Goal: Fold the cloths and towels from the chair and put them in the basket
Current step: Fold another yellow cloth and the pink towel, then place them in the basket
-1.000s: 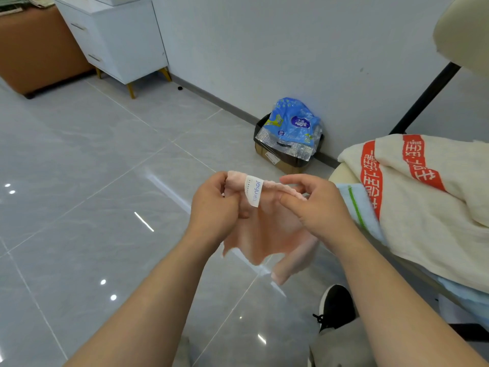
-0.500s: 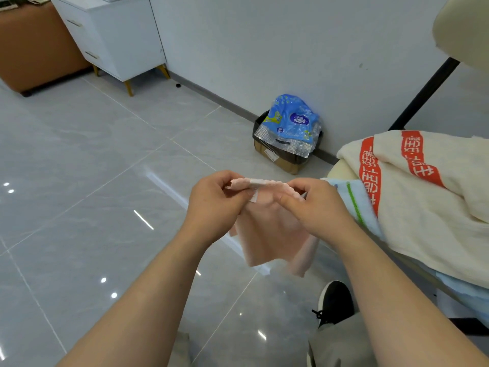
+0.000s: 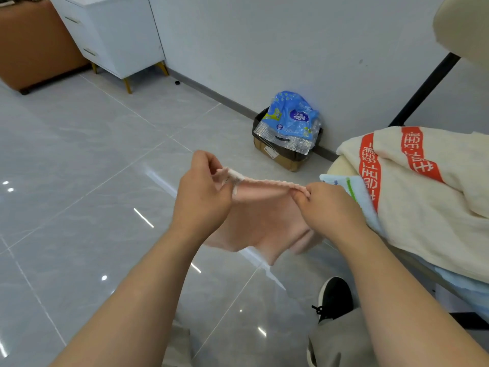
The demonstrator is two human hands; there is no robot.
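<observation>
Cloth: small pale-pink fabric cloth (image 3: pixel 264 223), held in mid-air above the glossy grey tiled floor (image 3: pixel 79 207); top hem stretched level between both hands, the rest hanging loose.
Left hand (image 3: pixel 202 200): fingers curled, pinching the hem's left end beside a white label.
Right hand (image 3: pixel 329 207): fingers curled, pinching the hem's right end.
Chair: cream padded seat (image 3: pixel 340 165) at right, with a cream towel with red printed bands (image 3: pixel 428 207) draped over it and a light-blue towel with a green stripe (image 3: pixel 362 197) underneath.
Wall side: cardboard box (image 3: pixel 277 154) holding a blue plastic pack (image 3: pixel 291 120).
</observation>
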